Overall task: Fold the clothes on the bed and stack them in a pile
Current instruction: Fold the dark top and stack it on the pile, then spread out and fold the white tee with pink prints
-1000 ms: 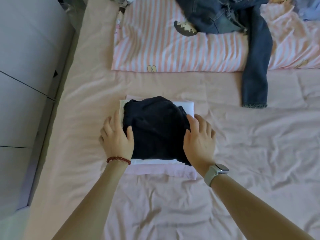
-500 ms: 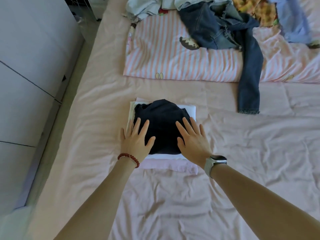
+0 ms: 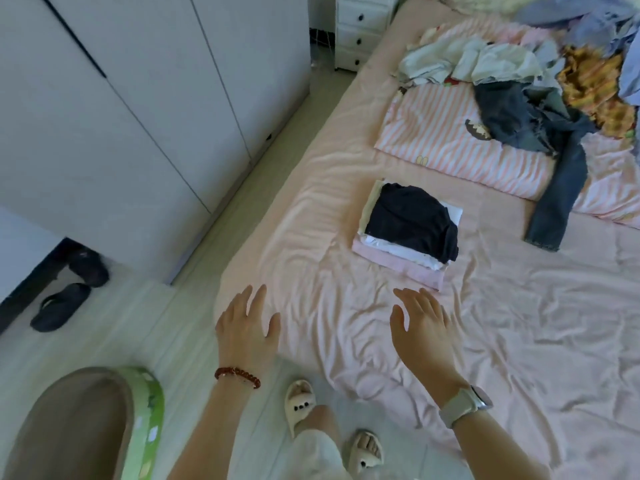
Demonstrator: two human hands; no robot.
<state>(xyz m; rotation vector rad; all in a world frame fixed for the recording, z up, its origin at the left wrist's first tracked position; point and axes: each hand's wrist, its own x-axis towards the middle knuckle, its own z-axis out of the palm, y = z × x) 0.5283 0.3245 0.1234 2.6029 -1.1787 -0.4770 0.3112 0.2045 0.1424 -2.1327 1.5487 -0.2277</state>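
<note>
Mid-frame on the bed (image 3: 519, 341) sits the pile (image 3: 410, 226), dark top (image 3: 412, 220) bunched and overhanging, so it could slide off once more lands on it. Left hand (image 3: 247, 332) and right hand (image 3: 420, 332) hover lower centre, fingers spread, gripping nothing. Unfolded clothes (image 3: 540, 84) wait upper right.

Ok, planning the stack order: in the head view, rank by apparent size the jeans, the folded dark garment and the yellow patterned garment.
1. jeans
2. folded dark garment
3. yellow patterned garment, though it lies farther off and partly buried, so unsure.
</note>
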